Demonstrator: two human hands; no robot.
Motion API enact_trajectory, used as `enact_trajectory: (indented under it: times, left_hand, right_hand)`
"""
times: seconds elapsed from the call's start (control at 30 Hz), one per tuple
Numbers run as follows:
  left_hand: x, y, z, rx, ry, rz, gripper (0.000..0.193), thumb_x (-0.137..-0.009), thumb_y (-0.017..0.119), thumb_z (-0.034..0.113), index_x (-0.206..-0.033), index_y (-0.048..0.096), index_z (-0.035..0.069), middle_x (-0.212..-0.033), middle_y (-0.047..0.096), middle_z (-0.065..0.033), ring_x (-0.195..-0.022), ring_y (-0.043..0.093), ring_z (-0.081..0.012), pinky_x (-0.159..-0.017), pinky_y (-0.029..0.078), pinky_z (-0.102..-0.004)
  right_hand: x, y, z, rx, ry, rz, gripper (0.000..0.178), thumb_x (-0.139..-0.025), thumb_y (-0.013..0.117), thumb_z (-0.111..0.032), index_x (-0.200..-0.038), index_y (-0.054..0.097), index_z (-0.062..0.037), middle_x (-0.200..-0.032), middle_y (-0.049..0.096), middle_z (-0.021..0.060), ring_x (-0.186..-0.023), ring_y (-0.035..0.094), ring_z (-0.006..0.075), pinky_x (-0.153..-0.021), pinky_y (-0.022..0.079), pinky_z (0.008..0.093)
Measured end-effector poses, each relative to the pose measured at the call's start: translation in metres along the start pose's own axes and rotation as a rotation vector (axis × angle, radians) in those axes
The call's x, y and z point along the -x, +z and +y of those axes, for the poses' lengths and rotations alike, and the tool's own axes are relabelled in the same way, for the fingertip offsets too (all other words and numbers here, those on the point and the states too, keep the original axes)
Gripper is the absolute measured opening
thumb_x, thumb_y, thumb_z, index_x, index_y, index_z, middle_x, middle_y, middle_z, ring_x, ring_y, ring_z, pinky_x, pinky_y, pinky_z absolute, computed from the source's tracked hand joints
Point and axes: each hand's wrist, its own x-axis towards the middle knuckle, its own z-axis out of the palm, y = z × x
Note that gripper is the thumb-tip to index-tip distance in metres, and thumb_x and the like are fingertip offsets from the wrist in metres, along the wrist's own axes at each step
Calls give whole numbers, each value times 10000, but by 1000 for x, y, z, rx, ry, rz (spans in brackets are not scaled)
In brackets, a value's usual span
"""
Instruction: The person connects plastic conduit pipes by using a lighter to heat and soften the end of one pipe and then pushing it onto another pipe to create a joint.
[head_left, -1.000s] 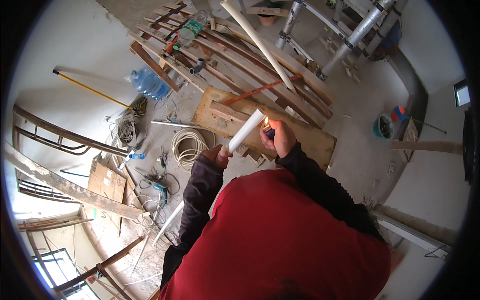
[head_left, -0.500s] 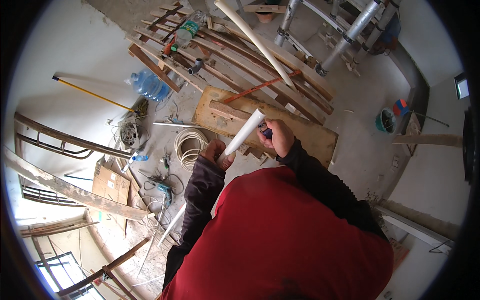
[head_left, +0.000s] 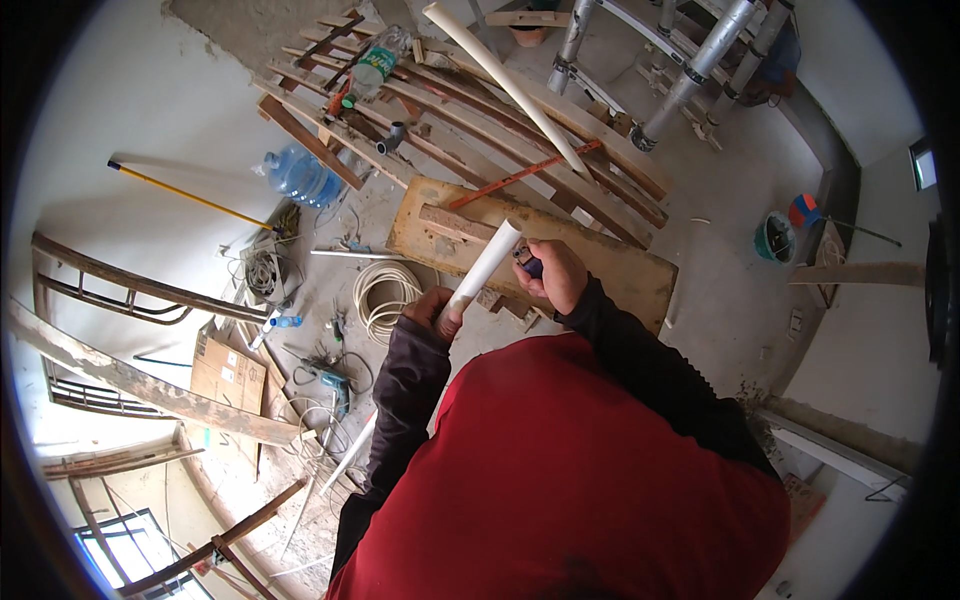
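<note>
My left hand (head_left: pixel 437 312) is wrapped round a white plastic pipe (head_left: pixel 487 265), which slants up to the right, its end just past the hand. The pipe's lower part passes behind my left sleeve and shows again further down. To the right of the pipe's end, my right hand (head_left: pixel 562 276) grips a small dark blue lighter (head_left: pixel 528 262) with a metal top. A little gap separates the lighter from the pipe. No flame shows.
Below my hands lies a worn board (head_left: pixel 625 270) with a wood block. Beyond it is a stack of wooden strips (head_left: pixel 470 120) under a long cream pipe (head_left: pixel 500 75). Left are a cable coil (head_left: pixel 372 300), a drill (head_left: pixel 332 380) and a water jug (head_left: pixel 303 175). A metal ladder (head_left: pixel 690 75) stands far right.
The pipe's upper end has shifted slightly left and down, and the left hand now covers it a little differently. My right hand stays nearly in place with the lighter.
</note>
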Motion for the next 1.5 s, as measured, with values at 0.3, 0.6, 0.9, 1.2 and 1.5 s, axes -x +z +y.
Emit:
enact_trajectory:
  times: [0.3, 0.6, 0.9, 1.2, 1.5]
  left_hand:
    - [5, 0, -4, -8, -83, 8, 392, -786, 747, 381, -876, 569, 43, -659, 580, -27, -566, 559, -116, -528, 449, -275]
    - [3, -1, 4, 47, -162, -92, 395, -894, 595, 429, -871, 595, 35, -622, 573, -15, -560, 551, -92, -528, 447, -262]
    - [4, 2, -3, 6, 25, 26, 389, -830, 691, 402, -872, 564, 37, -647, 581, -28, -586, 553, -127, -551, 459, -296]
    - [5, -1, -1, 29, -74, -26, 393, -790, 748, 365, -870, 548, 36, -625, 581, -31, -528, 556, -115, -501, 453, -271]
    - [4, -4, 7, 4, -68, -91, 337, -905, 592, 374, -882, 592, 39, -619, 579, -14, -536, 555, -98, -510, 451, -262]
  right_hand:
    - [-2, 0, 1, 56, 0, 34, 471, -946, 289, -349, -620, 444, -46, -503, 364, -6, -408, 293, 77, -420, 273, 250]
    - [-6, -1, 10, 78, -61, 57, 487, -953, 281, -364, -617, 439, -48, -489, 353, -13, -397, 284, 78, -419, 267, 254]
    - [-2, 3, -3, -4, 10, 21, 473, -953, 302, -365, -626, 438, -52, -492, 354, -10, -398, 276, 81, -425, 276, 253]
    - [-3, 4, 4, -69, 18, 67, 400, -939, 323, -328, -701, 462, -38, -551, 414, 11, -424, 302, 80, -427, 292, 246]
    - [-21, -19, 58, 333, -313, 49, 163, -813, 565, -161, -846, 478, -27, -676, 523, 85, -544, 492, 217, -522, 420, 326]
